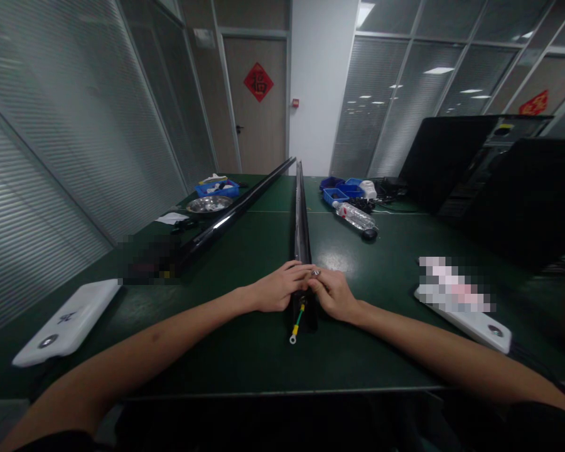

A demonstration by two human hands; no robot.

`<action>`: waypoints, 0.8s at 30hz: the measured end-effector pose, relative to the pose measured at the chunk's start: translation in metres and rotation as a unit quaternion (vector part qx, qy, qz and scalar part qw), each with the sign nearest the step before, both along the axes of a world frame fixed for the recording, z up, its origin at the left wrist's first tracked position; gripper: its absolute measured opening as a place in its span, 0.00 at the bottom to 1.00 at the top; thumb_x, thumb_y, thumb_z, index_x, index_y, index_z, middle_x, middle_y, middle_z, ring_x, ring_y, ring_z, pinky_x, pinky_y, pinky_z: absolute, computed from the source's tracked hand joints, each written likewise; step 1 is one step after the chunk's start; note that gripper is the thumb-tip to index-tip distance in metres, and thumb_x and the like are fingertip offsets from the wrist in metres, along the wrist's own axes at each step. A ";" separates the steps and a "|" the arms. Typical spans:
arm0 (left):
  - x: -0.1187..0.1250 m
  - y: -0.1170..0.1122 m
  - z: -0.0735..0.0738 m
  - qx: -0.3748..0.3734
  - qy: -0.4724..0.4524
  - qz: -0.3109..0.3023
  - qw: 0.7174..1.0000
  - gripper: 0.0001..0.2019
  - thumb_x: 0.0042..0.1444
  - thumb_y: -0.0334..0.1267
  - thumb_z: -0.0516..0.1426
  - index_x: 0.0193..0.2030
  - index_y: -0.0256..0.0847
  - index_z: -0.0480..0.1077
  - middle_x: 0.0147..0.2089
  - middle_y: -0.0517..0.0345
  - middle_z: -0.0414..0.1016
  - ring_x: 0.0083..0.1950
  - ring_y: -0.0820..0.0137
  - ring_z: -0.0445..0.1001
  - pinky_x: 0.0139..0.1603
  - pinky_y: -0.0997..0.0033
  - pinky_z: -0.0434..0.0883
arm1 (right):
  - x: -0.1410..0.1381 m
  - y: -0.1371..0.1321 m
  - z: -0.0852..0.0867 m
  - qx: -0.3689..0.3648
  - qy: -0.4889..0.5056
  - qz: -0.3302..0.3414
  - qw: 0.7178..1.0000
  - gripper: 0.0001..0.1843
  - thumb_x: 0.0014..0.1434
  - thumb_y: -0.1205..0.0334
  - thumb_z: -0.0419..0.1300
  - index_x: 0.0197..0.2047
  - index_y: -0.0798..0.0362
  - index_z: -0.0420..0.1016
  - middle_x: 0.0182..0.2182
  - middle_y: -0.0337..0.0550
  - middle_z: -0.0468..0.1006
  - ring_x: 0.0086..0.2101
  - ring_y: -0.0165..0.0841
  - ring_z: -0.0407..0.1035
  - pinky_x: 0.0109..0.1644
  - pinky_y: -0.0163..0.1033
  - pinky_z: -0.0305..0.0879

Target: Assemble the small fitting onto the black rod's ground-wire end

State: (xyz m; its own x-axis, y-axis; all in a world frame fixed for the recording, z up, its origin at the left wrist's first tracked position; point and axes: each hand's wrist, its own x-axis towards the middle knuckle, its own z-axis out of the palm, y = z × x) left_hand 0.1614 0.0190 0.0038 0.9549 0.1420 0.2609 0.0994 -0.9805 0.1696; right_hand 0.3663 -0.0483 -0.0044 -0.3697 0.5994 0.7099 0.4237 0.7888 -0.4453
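Observation:
A long black channel-shaped profile (301,220) runs away from me down the middle of the table. At its near end, the fingers of my left hand (279,287) are bent over the profile from the left. My right hand (335,294) closes on the same end from the right, thumb inward, and the fingertips of both hands meet. A small shiny silver spot shows at my right fingers; what it is I cannot make out. Below the hands, a short green wire (298,321) with yellow sleeves and a ring terminal (292,339) sticks out of the profile's end.
A second long black profile (245,207) lies at the left. Beyond it are a metal bowl (210,204) and a blue tray (216,189). On the right are blue bins (335,196), a plastic bottle (356,217) and black equipment. White devices (70,320) flank my arms.

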 end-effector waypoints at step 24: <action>0.000 -0.002 0.002 -0.004 0.014 0.007 1.000 0.34 0.51 0.19 0.52 0.67 0.37 0.62 0.72 0.42 0.60 0.76 0.56 0.52 0.76 0.44 0.48 | -0.004 0.000 -0.004 0.029 0.019 -0.058 0.998 0.18 0.72 0.59 0.52 0.30 0.52 0.67 0.22 0.37 0.68 0.21 0.29 0.62 0.28 0.35 0.59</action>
State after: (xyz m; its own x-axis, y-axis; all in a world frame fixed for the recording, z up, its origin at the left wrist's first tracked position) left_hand 0.1614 0.0174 0.0061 0.9600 0.1567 0.2321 0.1175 -0.9777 0.1739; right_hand 0.3623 -0.0483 -0.0086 -0.2712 0.5944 0.7571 0.4977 0.7598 -0.4183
